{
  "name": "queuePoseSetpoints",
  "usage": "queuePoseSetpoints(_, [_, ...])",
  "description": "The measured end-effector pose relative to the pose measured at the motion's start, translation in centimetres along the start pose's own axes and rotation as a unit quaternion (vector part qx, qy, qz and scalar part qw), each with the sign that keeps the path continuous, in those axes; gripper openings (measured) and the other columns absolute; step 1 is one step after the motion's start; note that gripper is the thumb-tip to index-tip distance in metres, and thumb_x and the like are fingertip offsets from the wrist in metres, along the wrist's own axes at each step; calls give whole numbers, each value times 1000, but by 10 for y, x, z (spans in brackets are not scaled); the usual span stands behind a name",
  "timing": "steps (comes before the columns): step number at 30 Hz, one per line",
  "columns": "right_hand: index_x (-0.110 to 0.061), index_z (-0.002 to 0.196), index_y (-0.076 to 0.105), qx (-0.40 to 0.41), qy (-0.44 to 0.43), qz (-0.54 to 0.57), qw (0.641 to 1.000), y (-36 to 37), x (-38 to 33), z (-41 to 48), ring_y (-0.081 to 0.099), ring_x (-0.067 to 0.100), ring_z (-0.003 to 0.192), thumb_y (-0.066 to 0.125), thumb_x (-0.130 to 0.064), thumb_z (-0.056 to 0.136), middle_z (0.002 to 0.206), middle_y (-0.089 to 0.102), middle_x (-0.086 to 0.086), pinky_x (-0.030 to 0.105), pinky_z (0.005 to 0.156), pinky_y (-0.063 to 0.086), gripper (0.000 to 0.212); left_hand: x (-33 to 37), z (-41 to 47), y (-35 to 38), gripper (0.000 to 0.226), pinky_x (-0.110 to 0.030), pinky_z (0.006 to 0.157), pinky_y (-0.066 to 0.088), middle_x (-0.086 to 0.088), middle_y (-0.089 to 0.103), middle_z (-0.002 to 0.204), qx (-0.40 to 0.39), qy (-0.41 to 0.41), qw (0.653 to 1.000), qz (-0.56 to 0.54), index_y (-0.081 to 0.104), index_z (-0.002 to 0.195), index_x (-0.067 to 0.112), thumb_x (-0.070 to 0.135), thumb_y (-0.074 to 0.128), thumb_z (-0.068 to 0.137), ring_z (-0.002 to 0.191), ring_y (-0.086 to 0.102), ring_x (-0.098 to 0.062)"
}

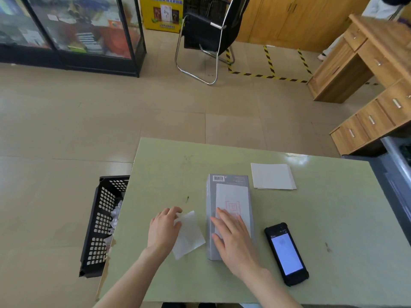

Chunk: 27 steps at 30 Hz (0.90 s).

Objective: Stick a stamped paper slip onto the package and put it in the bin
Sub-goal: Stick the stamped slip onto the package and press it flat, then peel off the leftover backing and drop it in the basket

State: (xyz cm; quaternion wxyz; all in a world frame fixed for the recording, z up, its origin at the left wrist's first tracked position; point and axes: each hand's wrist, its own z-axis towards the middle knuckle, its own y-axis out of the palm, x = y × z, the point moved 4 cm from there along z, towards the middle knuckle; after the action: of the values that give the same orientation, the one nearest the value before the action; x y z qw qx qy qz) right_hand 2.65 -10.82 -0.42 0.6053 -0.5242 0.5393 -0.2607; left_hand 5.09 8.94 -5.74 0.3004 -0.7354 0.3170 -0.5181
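Note:
A grey oblong package (229, 181) lies on the pale green table (322, 218), a barcode at its far end. A white paper slip (233, 196) with a red stamp mark lies on its top face. My right hand (233, 238) rests flat on the slip's near half, fingers spread, pressing down. My left hand (163, 230) sits just left of the package and pinches a thin white backing paper (189, 236) that lies on the table. A black perforated bin (102, 223) stands on the floor at the table's left edge, with crumpled white paper inside.
A black handheld scanner (287, 253) with a lit screen lies right of the package. A small stack of blank white slips (272, 175) sits at the back right. Beyond the table stand a black chair (209, 34), wooden desks (369, 70) and a glass cabinet (73, 30).

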Motion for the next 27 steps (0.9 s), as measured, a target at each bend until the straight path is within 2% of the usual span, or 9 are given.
queuePoseSetpoints(3, [-23, 143, 35, -6, 13, 33, 999, -6, -5, 3, 14, 8, 144, 36, -35, 99, 157, 20, -6, 31, 121, 1, 46, 6, -8, -12, 28, -33, 74, 50, 1, 65, 101, 14, 22, 998, -57, 64, 109, 20, 9, 63, 83, 91, 63, -20])
queuePoseSetpoints(9, [-28, 142, 35, -26, 14, 118, 993, -28, -26, 23, 26, 9, 139, 46, -44, 95, 150, 34, -10, 27, 116, 21, 51, 35, -33, -45, 28, -31, 75, 53, 8, 64, 94, 42, 113, 989, -89, 67, 100, 20, 4, 67, 77, 88, 64, -7])
queuePoseSetpoints(12, [-29, 136, 43, -45, -21, 124, 991, -38, -41, 30, 37, 10, 132, 50, -44, 92, 142, 45, -9, 27, 111, 29, 47, 53, -47, -61, 28, -25, 76, 52, 11, 64, 90, 56, 148, 982, -108, 68, 97, 22, 4, 68, 76, 83, 63, 0])
queuePoseSetpoints(14, [-28, 125, 54, -29, -38, 134, 990, -47, -48, 30, 49, 11, 118, 54, -38, 92, 127, 58, -8, 24, 100, 38, 34, 62, -54, -71, 27, -23, 74, 51, 13, 65, 85, 70, 155, 978, -123, 68, 94, 23, 4, 69, 75, 78, 63, -1])
queuePoseSetpoints(16, [-25, 111, 62, -2, -42, 153, 987, -57, -53, 27, 57, 10, 102, 56, -33, 92, 110, 66, -8, 19, 84, 40, 22, 68, -59, -81, 25, -18, 70, 50, 14, 66, 82, 96, 146, 974, -142, 69, 91, 22, 5, 70, 73, 76, 63, -2])
queuePoseSetpoints(18, [-21, 104, 67, 33, -36, 174, 984, -67, -55, 24, 61, 11, 92, 58, -25, 91, 100, 70, -5, 17, 77, 40, 16, 71, -61, -90, 26, -11, 68, 46, 16, 68, 82, 114, 121, 970, -177, 69, 88, 23, 3, 70, 72, 79, 62, 2])
queuePoseSetpoints(21, [-19, 99, 70, 85, -25, 213, 973, -84, -56, 19, 63, 9, 87, 59, -12, 89, 95, 72, -6, 19, 79, 46, 16, 71, -61, -100, 25, -21, 65, 52, 14, 69, 75, 104, 61, 961, -250, 68, 78, 24, -1, 66, 73, 70, 62, -4])
queuePoseSetpoints(23, [-21, 98, 71, 101, -20, 229, 968, -93, -55, 15, 61, 4, 87, 57, -5, 87, 94, 70, -10, 17, 79, 47, 24, 70, -61, -102, 28, -27, 56, 55, 5, 68, 71, 86, 27, 945, -315, 66, 70, 20, -8, 62, 74, 62, 61, -14])
queuePoseSetpoints(27, [-16, 90, 74, 123, -51, 244, 961, -105, -53, 6, 58, -3, 83, 55, 9, 81, 89, 67, -11, 9, 76, 42, 33, 73, -60, -100, 32, -17, 48, 46, 0, 70, 71, 52, -25, 925, -375, 67, 67, 18, -10, 55, 77, 55, 60, -8])
